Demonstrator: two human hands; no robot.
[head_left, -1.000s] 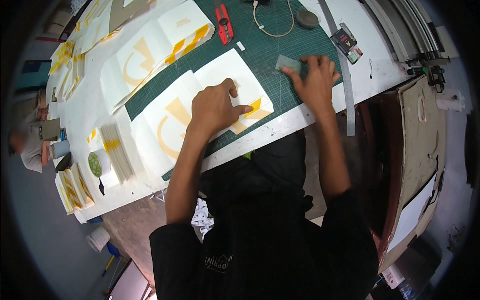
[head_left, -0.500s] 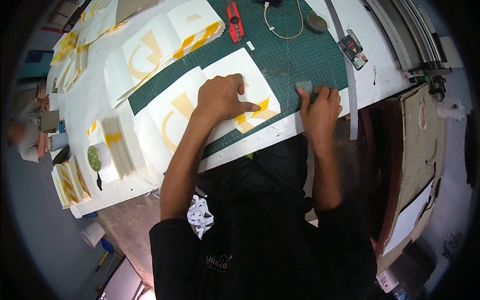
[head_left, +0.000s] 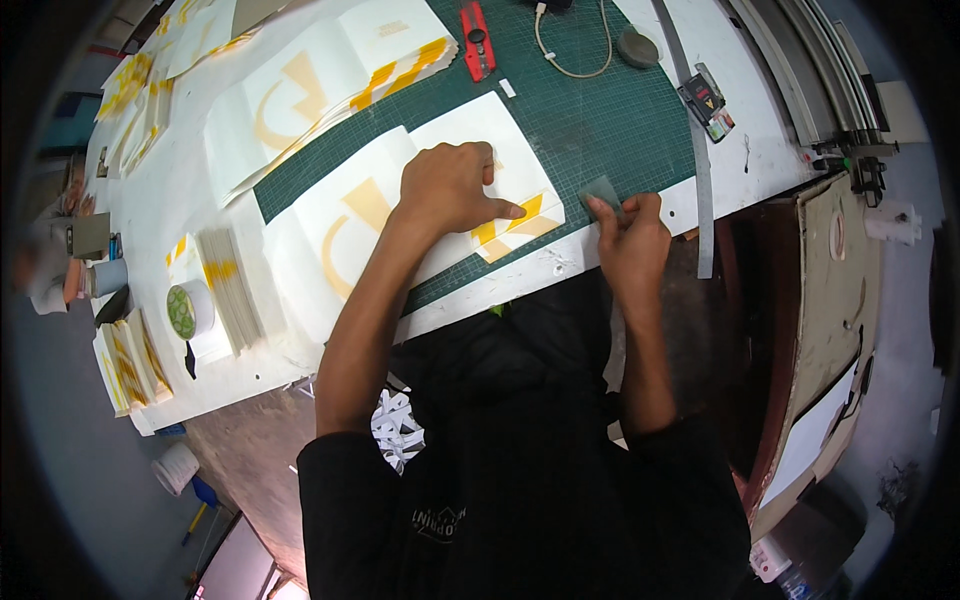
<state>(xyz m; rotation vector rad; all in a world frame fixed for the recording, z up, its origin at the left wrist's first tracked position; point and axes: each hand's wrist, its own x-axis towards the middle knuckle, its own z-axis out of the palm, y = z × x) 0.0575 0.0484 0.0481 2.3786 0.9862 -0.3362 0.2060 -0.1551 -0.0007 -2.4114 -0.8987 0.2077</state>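
A white paper sheet (head_left: 395, 165) with yellow-orange print lies on the green cutting mat (head_left: 560, 120). My left hand (head_left: 447, 188) presses on it, fingers curled under and thumb stretched along the folded yellow-striped flap (head_left: 520, 226) at its right end. What the curled fingertips touch is hidden. Just right of the sheet, my right hand (head_left: 637, 240) pinches a small translucent grey rectangular piece (head_left: 600, 190) between thumb and fingers, close over the mat's near edge. It looks like a flat plastic card.
A red utility knife (head_left: 477, 42), a grey cable (head_left: 575, 74) and a round dark object (head_left: 637, 48) lie farther back. Printed sheets (head_left: 330, 90) are stacked at left, near a tape roll (head_left: 190, 308). A steel ruler (head_left: 704, 200) crosses the right side. Another person (head_left: 50, 265) is at far left.
My right hand has shifted slightly left and closed into a tighter pinch, the translucent piece tilting with it. My left hand stays on the sheet.
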